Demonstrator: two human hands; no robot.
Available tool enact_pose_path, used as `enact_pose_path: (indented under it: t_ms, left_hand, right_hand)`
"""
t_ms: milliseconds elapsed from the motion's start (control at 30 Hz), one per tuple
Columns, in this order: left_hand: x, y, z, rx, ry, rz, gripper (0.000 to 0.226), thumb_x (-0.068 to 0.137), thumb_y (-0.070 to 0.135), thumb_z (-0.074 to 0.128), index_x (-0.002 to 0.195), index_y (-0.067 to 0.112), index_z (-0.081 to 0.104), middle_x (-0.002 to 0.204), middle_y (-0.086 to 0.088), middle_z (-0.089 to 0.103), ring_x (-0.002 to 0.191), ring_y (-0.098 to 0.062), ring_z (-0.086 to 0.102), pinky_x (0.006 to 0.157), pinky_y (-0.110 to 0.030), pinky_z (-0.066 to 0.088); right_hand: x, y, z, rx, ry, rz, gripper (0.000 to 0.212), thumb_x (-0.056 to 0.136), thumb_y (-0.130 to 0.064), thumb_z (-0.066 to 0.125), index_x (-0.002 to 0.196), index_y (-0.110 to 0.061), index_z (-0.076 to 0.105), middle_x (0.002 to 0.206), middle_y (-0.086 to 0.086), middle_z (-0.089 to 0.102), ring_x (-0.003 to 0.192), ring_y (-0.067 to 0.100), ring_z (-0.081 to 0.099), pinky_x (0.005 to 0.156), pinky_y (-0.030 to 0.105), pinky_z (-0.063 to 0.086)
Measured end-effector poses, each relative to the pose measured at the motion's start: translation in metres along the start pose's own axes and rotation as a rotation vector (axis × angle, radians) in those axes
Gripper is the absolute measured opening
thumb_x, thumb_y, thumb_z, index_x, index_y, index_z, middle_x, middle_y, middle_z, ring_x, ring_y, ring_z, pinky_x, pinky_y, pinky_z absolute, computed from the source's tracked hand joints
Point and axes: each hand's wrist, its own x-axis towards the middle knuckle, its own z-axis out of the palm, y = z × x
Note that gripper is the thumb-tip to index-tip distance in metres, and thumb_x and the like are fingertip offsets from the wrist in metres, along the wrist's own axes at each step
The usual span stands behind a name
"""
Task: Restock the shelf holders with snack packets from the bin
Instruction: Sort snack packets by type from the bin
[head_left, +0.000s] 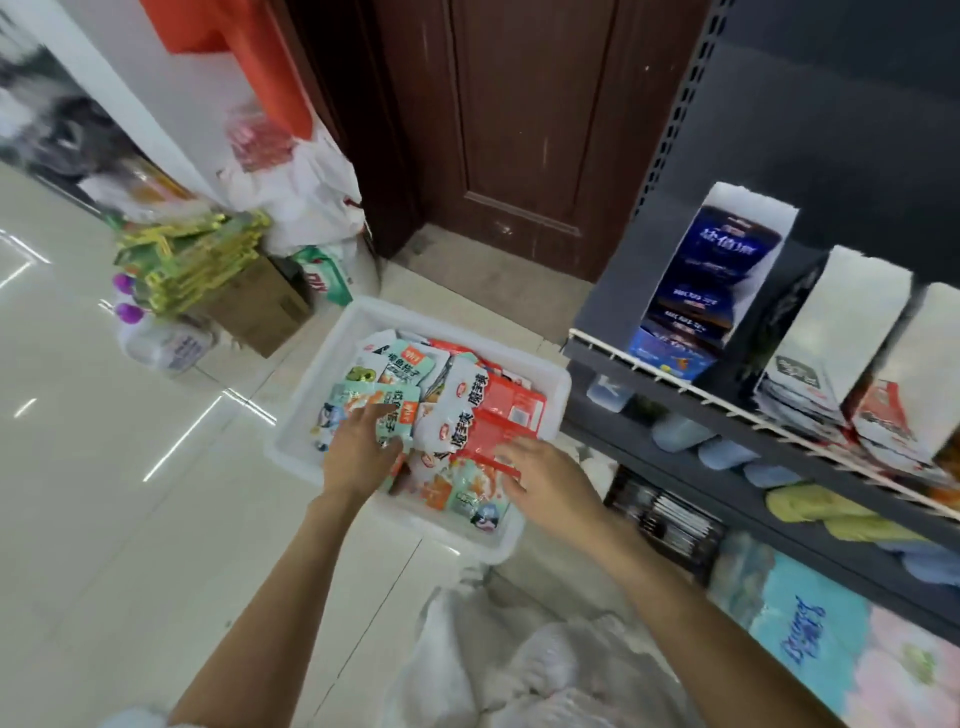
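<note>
Head view: white bin (306, 421) on the floor, left of the shelf (727, 467), full of packets. Left hand (358, 452) holds a teal packet (363, 410) over the bin's near-left corner, grip curled on it. Right hand (545, 478) lies on the red packets (493, 415); grip there too blurred to tell. Holders (852, 332) up right of the bin. Risk: slick foil stack slides, packets spill from a loose grip mid-lift.

a white rectangular bin (311, 441) sits on the floor, heaped with teal and red-white snack packets (467, 410); white shelf holders (862, 312) stand upright on the shelf.
</note>
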Motion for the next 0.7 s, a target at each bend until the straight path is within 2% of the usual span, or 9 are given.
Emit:
enact_pose_path:
  t_ms: [67,133,200,267,367,500,600,700]
  left_hand:
    - [0.025,-0.023,-0.002,0.082,-0.044,0.019,0.053,0.081,0.021,0.068,0.131,0.015,0.054,0.136,-0.014,0.051,0.124,-0.034,0.045,0.103,-0.046,0.038]
    - [0.045,-0.039,-0.003,0.137,-0.093,0.024,0.060,0.081,0.029,0.069,0.137,0.019,0.048,0.144,-0.010,0.043,0.132,-0.031,0.035,0.110,-0.045,0.031]
    - [0.058,-0.052,-0.002,0.186,-0.169,0.051,0.070,0.081,0.038,0.069,0.142,0.024,0.039,0.151,-0.006,0.032,0.140,-0.027,0.025,0.115,-0.044,0.023]
    - [0.066,-0.063,0.001,0.241,-0.239,0.115,0.078,0.079,0.044,0.068,0.146,0.027,0.031,0.155,-0.005,0.023,0.144,-0.026,0.015,0.118,-0.043,0.014]
    - [0.073,-0.071,0.003,0.260,-0.281,0.226,0.081,0.079,0.044,0.067,0.148,0.028,0.027,0.158,-0.003,0.016,0.146,-0.024,0.007,0.118,-0.045,0.004]
    - [0.089,-0.076,0.001,0.227,-0.287,0.345,0.076,0.081,0.039,0.066,0.146,0.028,0.030,0.157,-0.003,0.019,0.146,-0.023,0.006,0.119,-0.048,0.002]
    - [0.100,-0.072,-0.003,0.261,-0.293,0.373,0.076,0.080,0.038,0.069,0.145,0.029,0.030,0.151,-0.002,0.029,0.143,-0.022,0.017,0.117,-0.045,0.003]
    - [0.110,-0.064,-0.009,0.364,-0.284,0.365,0.080,0.075,0.049,0.072,0.142,0.029,0.032,0.140,-0.003,0.039,0.134,-0.024,0.030,0.117,-0.043,0.010]
  right_hand:
    - [0.035,-0.013,0.023,-0.034,-0.013,0.051,0.043,0.094,-0.019,0.054,0.136,-0.019,0.047,0.140,0.001,0.046,0.128,0.018,0.043,0.105,0.032,0.037]
    - [0.065,-0.017,0.046,-0.137,-0.055,0.167,0.062,0.090,-0.027,0.060,0.145,-0.021,0.031,0.153,0.007,0.026,0.141,0.027,0.023,0.116,0.045,0.024]
    - [0.089,-0.014,0.065,-0.234,-0.120,0.288,0.085,0.085,-0.034,0.067,0.150,-0.024,0.014,0.158,0.011,0.004,0.146,0.034,0.002,0.117,0.055,0.009]
    - [0.102,-0.008,0.078,-0.259,-0.177,0.382,0.100,0.080,-0.038,0.072,0.151,-0.029,0.002,0.158,0.013,-0.009,0.145,0.037,-0.007,0.115,0.057,0.003]
    - [0.104,-0.008,0.092,-0.228,-0.192,0.476,0.102,0.080,-0.037,0.072,0.150,-0.033,-0.002,0.157,0.015,-0.010,0.144,0.042,0.001,0.115,0.057,0.015]
    - [0.095,-0.009,0.104,-0.321,-0.087,0.457,0.098,0.079,-0.046,0.071,0.150,-0.035,0.005,0.154,0.017,0.007,0.139,0.036,0.023,0.113,0.051,0.024]
    - [0.093,-0.005,0.108,-0.337,-0.055,0.450,0.100,0.072,-0.054,0.073,0.148,-0.033,0.011,0.148,0.016,0.021,0.132,0.033,0.034,0.109,0.049,0.033]
    - [0.097,-0.003,0.107,-0.367,0.010,0.467,0.095,0.072,-0.052,0.074,0.146,-0.027,0.019,0.138,0.012,0.035,0.119,0.028,0.043,0.102,0.043,0.039]
